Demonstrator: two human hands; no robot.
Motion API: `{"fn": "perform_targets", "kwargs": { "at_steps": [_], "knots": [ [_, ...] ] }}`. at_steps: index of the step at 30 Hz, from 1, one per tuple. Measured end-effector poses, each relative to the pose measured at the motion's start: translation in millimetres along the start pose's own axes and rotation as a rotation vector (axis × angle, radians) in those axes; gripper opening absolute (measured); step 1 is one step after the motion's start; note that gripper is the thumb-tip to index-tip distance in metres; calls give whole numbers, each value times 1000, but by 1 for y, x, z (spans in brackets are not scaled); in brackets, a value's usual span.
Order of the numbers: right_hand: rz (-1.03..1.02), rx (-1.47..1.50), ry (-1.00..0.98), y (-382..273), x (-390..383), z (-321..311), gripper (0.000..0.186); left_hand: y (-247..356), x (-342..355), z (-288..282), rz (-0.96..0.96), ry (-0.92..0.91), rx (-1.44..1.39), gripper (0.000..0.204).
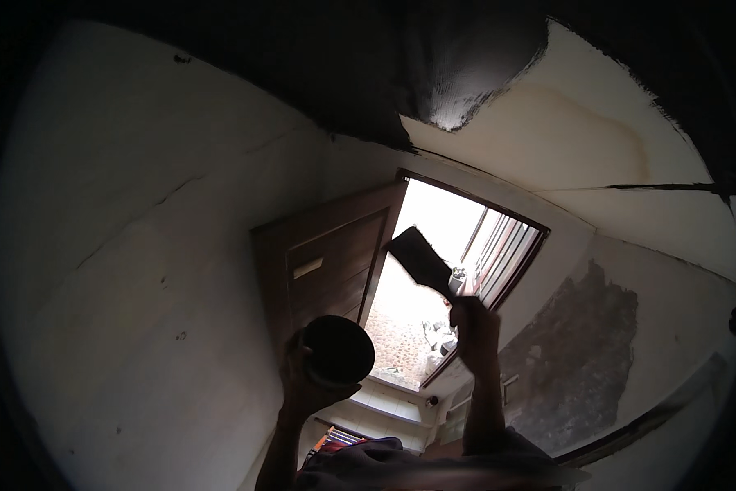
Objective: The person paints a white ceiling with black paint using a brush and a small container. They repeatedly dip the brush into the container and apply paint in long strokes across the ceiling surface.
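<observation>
My left hand (299,383) is wrapped round a dark round tub (340,350), its fingers and thumb along the sides. The tub's inside looks black, and I cannot make out how full it is. To the right, my right hand (476,334) is raised and closed round the handle of a wide paintbrush (422,259). The brush's dark head points up and left, apart from the ceiling, in front of the bright doorway. Overhead, black paint (466,57) with ragged edges covers much of the ceiling, beside a pale bare patch (581,123) with a brownish stain.
A brown wooden door (327,262) stands open at a doorway (401,327) onto a bright outdoor area. Left is a cracked pale wall (155,270). At right a wall bears a large dark patch (577,352). Pale steps (388,405) lie below the doorway.
</observation>
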State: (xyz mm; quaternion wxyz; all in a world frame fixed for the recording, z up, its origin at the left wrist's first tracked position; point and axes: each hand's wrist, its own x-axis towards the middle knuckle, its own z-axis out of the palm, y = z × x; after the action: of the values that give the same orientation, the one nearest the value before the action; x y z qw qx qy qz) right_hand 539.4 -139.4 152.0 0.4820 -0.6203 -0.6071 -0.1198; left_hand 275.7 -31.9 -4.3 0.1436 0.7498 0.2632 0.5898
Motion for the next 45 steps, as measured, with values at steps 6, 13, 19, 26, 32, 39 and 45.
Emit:
{"fn": "perform_targets", "kwargs": {
  "at_steps": [6,13,19,26,32,39,45],
  "knots": [
    [-297,-78,665,8,100,-33,29,7,-6,5,-113,-97,-149,119],
    [-463,270,870,-8,205,-58,35,6,-10,-1,-68,-75,-79,120],
    [-373,508,767,2,249,-51,35,2,-9,-1,-4,-34,-82,123],
    [-11,646,738,56,236,5,37,0,-12,-5,12,-15,-89,122],
    [-295,455,848,33,210,-1,39,1,-14,-12,-41,-39,-68,121],
    [-545,315,931,-34,240,-40,33,4,-12,-7,48,-8,-45,122],
    [-195,270,932,23,259,-7,36,6,-15,-11,-18,-59,-38,124]
  ]
}}
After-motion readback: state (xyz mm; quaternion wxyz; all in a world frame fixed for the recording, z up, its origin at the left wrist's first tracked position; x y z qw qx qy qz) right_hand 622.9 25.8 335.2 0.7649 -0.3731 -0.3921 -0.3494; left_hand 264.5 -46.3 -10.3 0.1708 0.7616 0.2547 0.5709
